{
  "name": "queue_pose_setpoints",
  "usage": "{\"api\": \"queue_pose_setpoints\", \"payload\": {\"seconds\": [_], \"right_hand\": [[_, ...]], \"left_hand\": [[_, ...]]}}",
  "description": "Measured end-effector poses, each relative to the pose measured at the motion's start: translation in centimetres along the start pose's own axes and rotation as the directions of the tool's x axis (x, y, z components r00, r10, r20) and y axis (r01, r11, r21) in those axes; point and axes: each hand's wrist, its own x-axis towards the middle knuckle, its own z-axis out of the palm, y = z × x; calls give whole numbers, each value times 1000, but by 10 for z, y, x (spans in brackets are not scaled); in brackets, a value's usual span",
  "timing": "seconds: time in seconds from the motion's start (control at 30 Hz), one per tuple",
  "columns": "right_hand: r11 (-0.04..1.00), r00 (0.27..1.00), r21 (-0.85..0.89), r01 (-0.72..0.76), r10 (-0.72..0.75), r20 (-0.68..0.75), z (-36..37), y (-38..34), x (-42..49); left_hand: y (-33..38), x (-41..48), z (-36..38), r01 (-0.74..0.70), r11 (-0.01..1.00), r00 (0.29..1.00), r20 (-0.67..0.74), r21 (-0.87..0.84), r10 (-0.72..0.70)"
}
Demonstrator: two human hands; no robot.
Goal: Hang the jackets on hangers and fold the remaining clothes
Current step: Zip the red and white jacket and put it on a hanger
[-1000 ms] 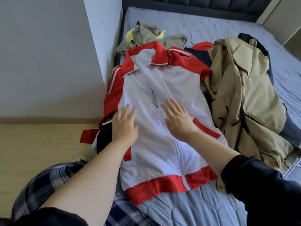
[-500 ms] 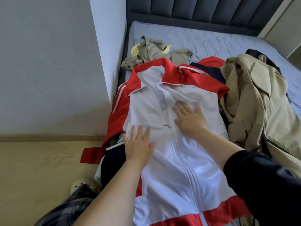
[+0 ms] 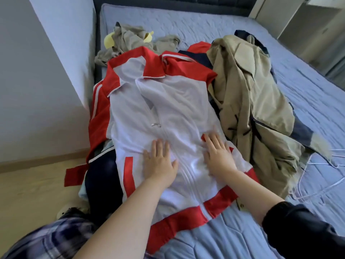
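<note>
Grip spread flat: left hand (image 3: 159,163) and right hand (image 3: 218,156) press the white-and-red jacket (image 3: 168,101) beside its zip (image 3: 156,125), seemingly to smooth it. Jacket lies along the bed's (image 3: 224,240) left edge, over other clothes (image 3: 104,174).

Left hand (image 3: 160,161), right hand (image 3: 218,156) flat on white-red jacket (image 3: 168,101); beige coat (image 3: 252,101) beside, on bed (image 3: 308,94).

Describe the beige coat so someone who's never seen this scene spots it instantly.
Start at the blue quilted bed. Clothes are heaped along its left side; the beige coat is the crumpled heap right of the white and red jacket. Only it shows tan cloth with dark navy lining; the olive garment farther back has yellow parts.
</note>
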Motion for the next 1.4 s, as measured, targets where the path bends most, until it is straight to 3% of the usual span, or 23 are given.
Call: {"api": "queue_pose_setpoints", "payload": {"seconds": [0.1,0.2,0.27,0.37,0.5,0.57,0.63,0.7,0.8,0.87,1.03,1.1,1.2,1.4], "right_hand": [[951,985,255,-174,173,25,1,21,-48],[890,978,427,-162,201,-48,-11,30,-82],[861,946,482,-163,275,-173,-19,42,-101],[844,825,486,-228,432,-364,-25,72,-125],[737,664,553,-389,640,-386,-22,116,-145],[637,529,638,-433,753,-392,-25,142,-144],[504,432,671,-543,853,-292,-29,173,-140],[420,446,596,-685,888,-113,-27,200,-136],[431,498,384,-817,862,91,-24,224,-130],[425,495,324,-845,851,176,-29,231,-125],[448,484,280,-849,871,77,-35,226,-115],[451,504,290,-844,853,139,-32,222,-115],[347,465,423,-837,859,216,-32,222,-118],[257,406,605,-754,906,121,-27,216,-138]], "left_hand": [[39,-8,2,-38,999,999,26,-7,38],[83,-18,5,-186,981,973,130,-56,192],[112,-29,8,-324,943,925,186,-69,332],[146,-41,12,-448,885,840,279,-127,466],[168,-53,16,-451,888,827,329,-93,455],[171,-57,18,-441,892,831,331,-99,447],[172,-59,21,-425,895,828,340,-134,445],[173,-60,23,-399,902,829,356,-167,432],[179,-61,24,-380,906,834,355,-186,423],[182,-60,23,-381,900,833,344,-210,433],[190,-56,17,-406,880,815,339,-246,471],[193,-54,14,-411,881,810,348,-236,471],[196,-56,11,-411,882,805,362,-230,470],[194,-56,10,-399,885,795,391,-240,465]]}}
